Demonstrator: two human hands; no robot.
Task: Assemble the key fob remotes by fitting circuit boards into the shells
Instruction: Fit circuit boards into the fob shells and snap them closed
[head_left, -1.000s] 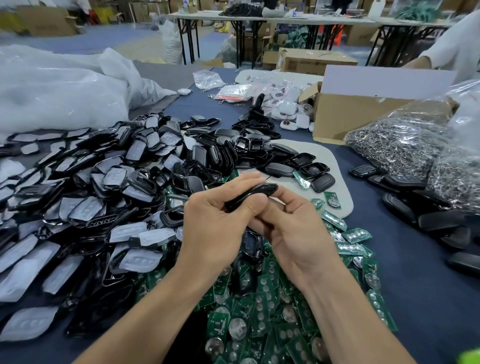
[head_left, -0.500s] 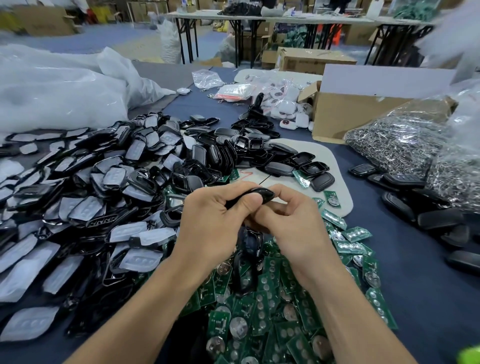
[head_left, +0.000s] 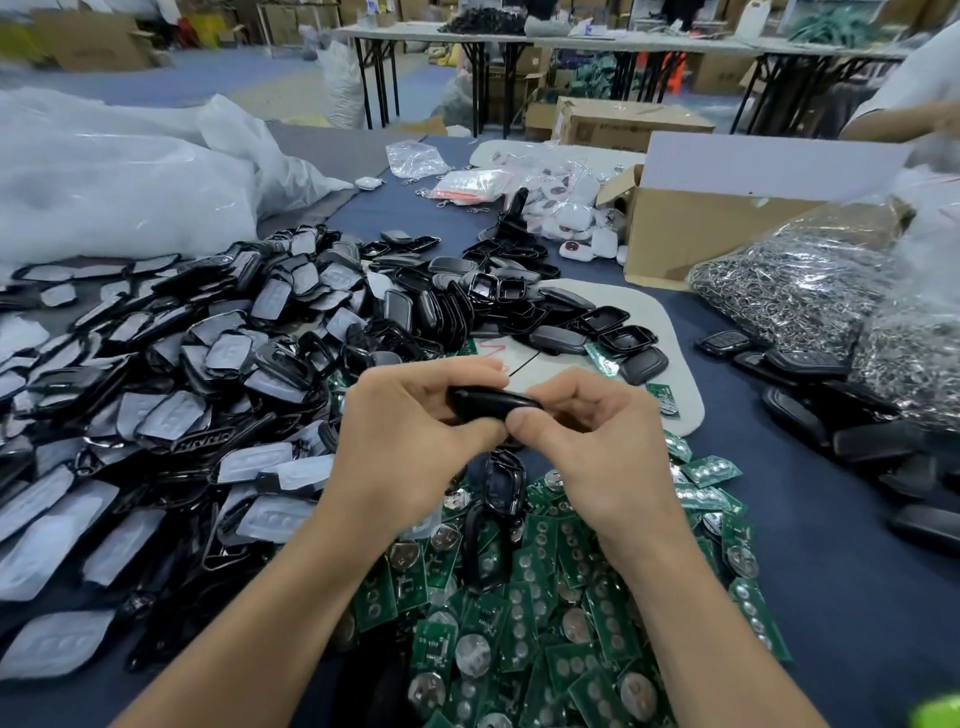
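Both hands hold one black key fob (head_left: 493, 404) above the table, seen edge-on. My left hand (head_left: 410, 441) grips its left end with fingers curled over the top and thumb beneath. My right hand (head_left: 602, 447) pinches its right end, thumb tip on the near edge. Under my wrists lies a heap of green circuit boards (head_left: 550, 613) with coin cells. A big pile of black shell halves with grey button pads (head_left: 208, 374) fills the left of the table. The inside of the held fob is hidden.
More black shell backs (head_left: 587, 332) lie on a white mat (head_left: 670, 332) ahead. Finished black fobs (head_left: 831, 410) lie at the right beside bags of metal key rings (head_left: 795, 291). A cardboard box (head_left: 691, 228) and white plastic bags (head_left: 114, 176) stand behind. Another person's arm (head_left: 904, 122) shows top right.
The fob has dropped slightly and turned more level between my hands. My right thumb has come round onto its near edge. The person at the top right is back in view.
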